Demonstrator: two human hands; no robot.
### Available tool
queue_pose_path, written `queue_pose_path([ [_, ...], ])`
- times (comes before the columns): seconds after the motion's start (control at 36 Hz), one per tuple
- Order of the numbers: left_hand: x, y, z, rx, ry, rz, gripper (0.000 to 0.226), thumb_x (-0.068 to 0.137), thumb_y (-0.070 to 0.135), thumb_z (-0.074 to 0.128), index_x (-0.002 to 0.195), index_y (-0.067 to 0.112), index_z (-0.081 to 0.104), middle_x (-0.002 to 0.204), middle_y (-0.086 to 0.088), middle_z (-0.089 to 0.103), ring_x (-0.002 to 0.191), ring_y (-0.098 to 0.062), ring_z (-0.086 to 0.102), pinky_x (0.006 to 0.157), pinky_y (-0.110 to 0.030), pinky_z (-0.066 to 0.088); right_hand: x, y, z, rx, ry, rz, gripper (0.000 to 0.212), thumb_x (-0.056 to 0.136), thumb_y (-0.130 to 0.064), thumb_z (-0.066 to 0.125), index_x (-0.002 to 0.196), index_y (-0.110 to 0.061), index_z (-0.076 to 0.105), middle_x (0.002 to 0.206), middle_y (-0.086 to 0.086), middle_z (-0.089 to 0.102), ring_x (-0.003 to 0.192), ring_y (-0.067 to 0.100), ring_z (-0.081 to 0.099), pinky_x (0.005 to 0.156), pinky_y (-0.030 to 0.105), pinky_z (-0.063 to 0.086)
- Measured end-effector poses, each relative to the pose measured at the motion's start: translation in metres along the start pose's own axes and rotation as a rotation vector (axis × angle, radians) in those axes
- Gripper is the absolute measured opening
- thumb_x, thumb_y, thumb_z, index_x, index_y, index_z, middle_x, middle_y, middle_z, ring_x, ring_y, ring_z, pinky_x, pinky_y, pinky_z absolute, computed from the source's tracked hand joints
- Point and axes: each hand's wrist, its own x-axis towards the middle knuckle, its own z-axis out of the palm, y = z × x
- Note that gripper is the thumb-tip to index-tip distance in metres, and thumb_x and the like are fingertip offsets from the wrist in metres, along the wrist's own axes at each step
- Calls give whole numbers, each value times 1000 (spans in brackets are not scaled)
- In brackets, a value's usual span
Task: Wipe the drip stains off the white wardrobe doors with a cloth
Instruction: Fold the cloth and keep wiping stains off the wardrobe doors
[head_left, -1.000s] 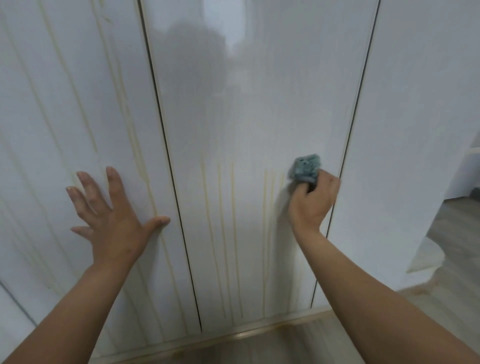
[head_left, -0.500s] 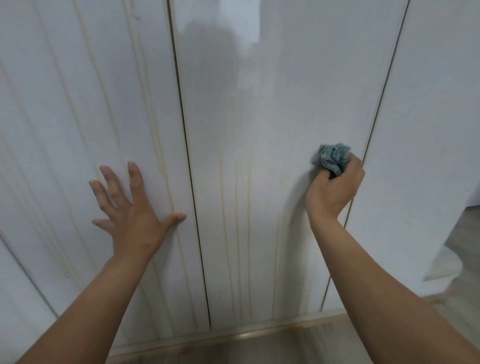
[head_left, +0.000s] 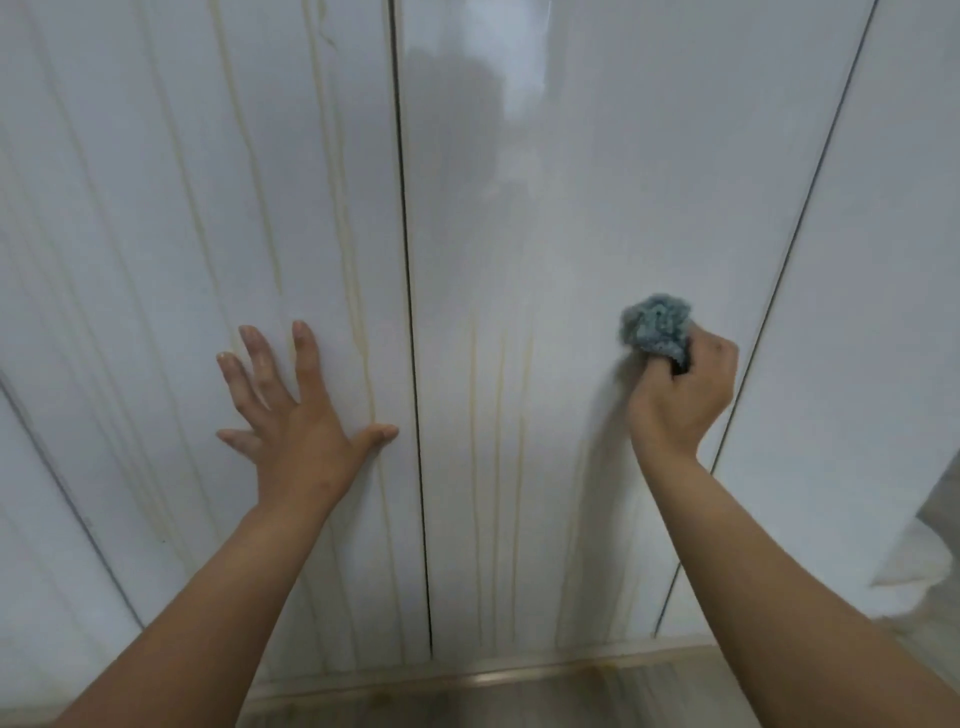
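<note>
White glossy wardrobe doors fill the view. The middle door (head_left: 571, 218) carries three yellowish drip stains (head_left: 501, 441) running down its lower left part. More drip stains (head_left: 358, 291) streak the left door (head_left: 156, 260). My right hand (head_left: 683, 395) grips a bunched blue-grey cloth (head_left: 655, 325) and presses it against the middle door near its right edge. My left hand (head_left: 296, 415) lies flat on the left door with fingers spread, thumb close to the gap between the doors.
A third door (head_left: 883, 260) stands to the right, past a dark gap. A metal rail (head_left: 519, 675) runs along the doors' foot, with wooden floor (head_left: 571, 706) below. A pale object (head_left: 919, 561) sits at the right edge.
My right hand has carried the cloth upward along the middle door's right side. The stains near the cloth look fainter than before. My left hand stays flat on the left door.
</note>
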Motion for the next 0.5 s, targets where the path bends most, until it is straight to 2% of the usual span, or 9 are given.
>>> queue_pose_path([
  [0.03,0,0,0,3,5,0,151,60,65,87,155,44,-28,164,-3,-37,152,-33,-30,102,-89,13,9,-5,1,18,75,104,34,86,1,51,114,-3,69,112,10,55,94,4,49,84,1,35],
  [0.08,0,-1,1,10,12,4,151,59,65,87,154,45,-29,165,-3,-35,153,-34,-29,101,-89,14,16,-10,7,17,141,173,35,88,-4,49,117,-6,69,112,3,50,99,14,55,87,7,40],
  [0.17,0,-1,1,10,14,9,151,60,66,87,153,46,-30,165,-3,-35,153,-34,-29,101,-89,13,-3,-8,19,-10,66,64,42,84,-8,42,118,-1,67,113,13,48,105,34,50,96,38,47],
  [0.19,-1,-2,1,10,14,11,151,60,66,87,152,47,-32,165,-3,-36,153,-34,-29,101,-89,13,-14,-4,23,-41,26,-9,42,83,-9,43,117,0,66,114,19,50,106,37,47,94,46,45],
  [0.22,-1,-2,1,8,16,17,151,60,66,86,151,47,-32,164,-2,-37,152,-34,-30,101,-89,12,-25,-1,26,-73,-24,-93,40,83,-9,46,117,-1,66,115,23,51,107,36,45,94,48,43],
  [0.31,-1,-2,0,5,17,22,150,61,67,86,151,46,-33,164,-2,-37,152,-34,-31,101,-89,12,-59,14,26,-180,-231,-383,37,89,-13,56,122,2,66,120,25,51,108,34,42,96,38,33],
  [0.39,-1,-1,-1,14,14,11,150,61,68,84,151,46,-33,164,-3,-38,152,-35,-30,101,-89,13,-70,30,21,-240,-378,-588,37,93,-10,53,126,5,65,115,27,57,104,37,46,90,41,39],
  [0.44,-2,0,-3,17,5,1,150,61,69,84,153,44,-31,164,-3,-38,152,-35,-29,100,-90,14,-60,27,19,-231,-361,-602,40,93,-6,51,129,3,64,111,28,58,101,37,48,88,35,36],
  [0.5,-2,1,-4,20,-6,1,150,61,69,84,153,44,-31,164,-3,-38,152,-36,-30,101,-89,15,-44,13,19,-120,-249,-459,36,94,-5,49,128,-2,62,109,25,56,102,30,45,90,30,33],
])
